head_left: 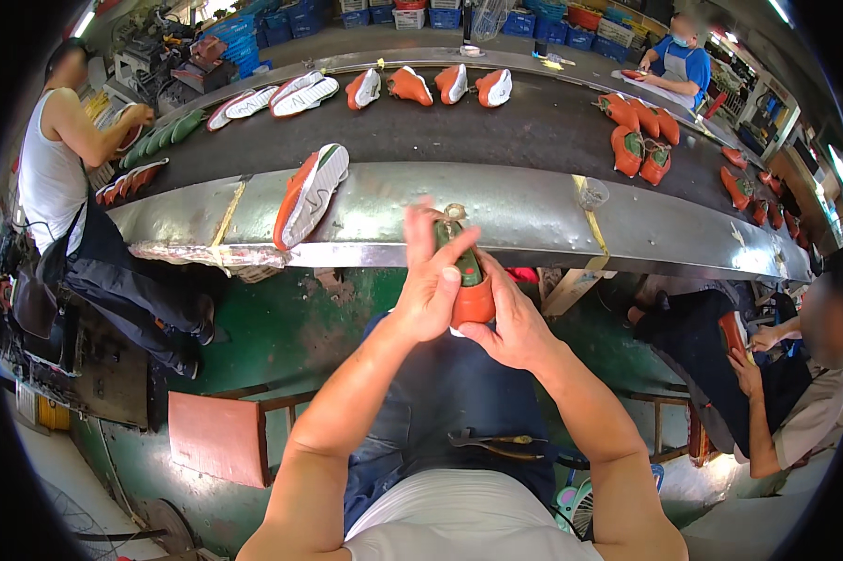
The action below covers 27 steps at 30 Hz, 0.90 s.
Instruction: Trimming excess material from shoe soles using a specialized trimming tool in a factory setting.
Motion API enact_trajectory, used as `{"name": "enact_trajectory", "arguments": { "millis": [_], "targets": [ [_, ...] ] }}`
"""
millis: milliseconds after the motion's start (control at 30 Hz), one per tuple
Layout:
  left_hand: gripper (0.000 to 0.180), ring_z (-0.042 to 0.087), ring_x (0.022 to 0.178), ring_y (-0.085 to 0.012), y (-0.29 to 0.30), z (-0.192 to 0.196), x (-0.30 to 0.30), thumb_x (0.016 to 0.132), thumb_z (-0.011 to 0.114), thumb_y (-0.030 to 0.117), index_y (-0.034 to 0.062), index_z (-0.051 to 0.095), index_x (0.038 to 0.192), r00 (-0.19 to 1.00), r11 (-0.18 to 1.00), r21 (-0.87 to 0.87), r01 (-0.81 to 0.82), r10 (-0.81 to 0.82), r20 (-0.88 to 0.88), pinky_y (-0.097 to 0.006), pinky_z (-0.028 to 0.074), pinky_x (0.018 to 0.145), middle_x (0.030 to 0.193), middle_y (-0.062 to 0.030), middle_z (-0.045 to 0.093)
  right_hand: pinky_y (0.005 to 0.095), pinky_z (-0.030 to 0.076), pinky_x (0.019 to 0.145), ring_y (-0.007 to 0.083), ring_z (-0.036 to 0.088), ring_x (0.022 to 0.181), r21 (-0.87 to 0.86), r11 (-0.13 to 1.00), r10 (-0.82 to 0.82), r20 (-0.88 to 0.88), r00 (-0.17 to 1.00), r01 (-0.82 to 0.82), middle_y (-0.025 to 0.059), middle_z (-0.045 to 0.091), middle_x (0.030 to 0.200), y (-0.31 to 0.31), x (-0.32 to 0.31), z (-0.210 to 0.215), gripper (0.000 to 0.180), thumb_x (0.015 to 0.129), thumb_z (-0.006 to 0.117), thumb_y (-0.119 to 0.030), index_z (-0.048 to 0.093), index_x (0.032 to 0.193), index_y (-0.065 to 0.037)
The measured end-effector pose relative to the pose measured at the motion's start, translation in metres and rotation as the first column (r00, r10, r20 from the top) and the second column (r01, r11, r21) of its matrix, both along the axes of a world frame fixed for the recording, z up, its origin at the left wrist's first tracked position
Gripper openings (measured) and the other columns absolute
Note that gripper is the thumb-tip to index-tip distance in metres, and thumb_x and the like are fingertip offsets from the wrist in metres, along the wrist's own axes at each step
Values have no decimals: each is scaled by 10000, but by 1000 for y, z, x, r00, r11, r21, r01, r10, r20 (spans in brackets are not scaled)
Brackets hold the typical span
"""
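I hold an orange shoe (475, 304) upright over my lap, its heel end toward me. A green last (468, 271) fills its opening. My right hand (515, 323) wraps round the shoe's right side, thumb at the heel. My left hand (430, 294) lies against the left side with fingers spread. One finger crosses over the green last, and the upper fingers are smeared by motion. The shoe's front is partly hidden by my fingers. Pincers (499, 444) rest on my lap. Left of my hands, an orange shoe with a white sole (311, 196) lies on the metal ledge.
A dark conveyor belt (505, 126) carries several shoes behind the metal ledge (496, 182). One person (57, 187) stands at the left; another (795, 374) sits at the right holding a shoe. A third person (683, 70) works across the belt. A pinkish seat (217, 438) stands lower left.
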State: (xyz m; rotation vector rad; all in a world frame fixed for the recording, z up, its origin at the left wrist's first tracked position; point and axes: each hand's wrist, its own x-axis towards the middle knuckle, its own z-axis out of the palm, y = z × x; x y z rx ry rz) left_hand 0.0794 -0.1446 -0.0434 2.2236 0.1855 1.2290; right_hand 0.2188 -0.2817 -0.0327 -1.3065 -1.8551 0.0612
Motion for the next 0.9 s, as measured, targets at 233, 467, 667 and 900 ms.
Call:
{"name": "enact_trajectory", "arguments": {
  "millis": [233,467,667,900],
  "targets": [
    [530,490,1214,-299,6,23,21,1055,363,377,71,740,842,998,983,-180,33,-23,55,-478,257,1092,1258,-83,579,484,413,1096,494,456,1331,-6,998,-70,-116,991,70,360,359,1468,3,-13,-14,876,947,661,-392,200,1480,129],
    [552,523,1075,-271,16,57,40,1076,375,302,22,734,764,997,963,-267,-44,23,-78,-379,404,985,1127,-104,619,462,489,989,473,575,1194,-20,965,-254,-303,919,260,350,480,1364,11,-29,0,763,997,584,-395,277,1448,139],
    [421,394,1358,-326,6,25,32,1063,452,346,17,601,1279,893,864,-316,-393,440,94,-427,324,1121,1291,-152,588,459,515,944,463,604,1156,-128,965,-256,-285,924,228,321,531,1331,6,-24,8,818,960,636,-446,291,1456,105],
    [658,583,1207,-209,-23,7,-18,1021,475,540,131,307,1509,907,-24,-909,417,-57,417,-423,523,1009,1372,-92,515,437,495,1005,426,583,1224,30,990,-130,-198,972,138,248,550,1362,-7,-29,3,533,853,782,-158,565,1309,12]
  ]
}}
